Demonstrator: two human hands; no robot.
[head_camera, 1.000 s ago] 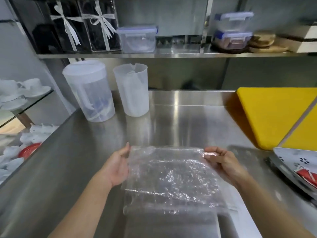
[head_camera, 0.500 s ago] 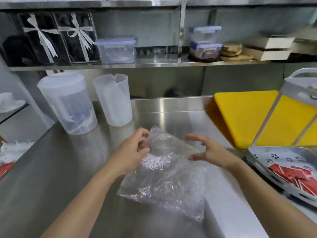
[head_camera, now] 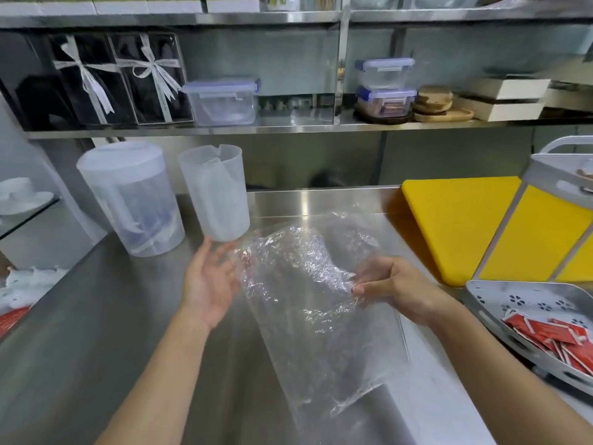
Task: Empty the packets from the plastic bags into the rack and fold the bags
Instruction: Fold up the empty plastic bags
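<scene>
Grip passed: right hand (head_camera: 396, 292) pinches bag (head_camera: 321, 332), left hand (head_camera: 208, 284) let go.

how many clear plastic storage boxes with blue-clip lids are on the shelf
3. One clear plastic storage box with a blue-clip lid sits left of the steel shelf post; two more are stacked right of it, upper box on lower box. Others may hide behind them.

A clear plastic bag (head_camera: 314, 300), red packets (head_camera: 552, 335) in a grey flower-patterned rack (head_camera: 526, 300), a yellow board (head_camera: 455, 226), a silver counter (head_camera: 96, 332).
</scene>
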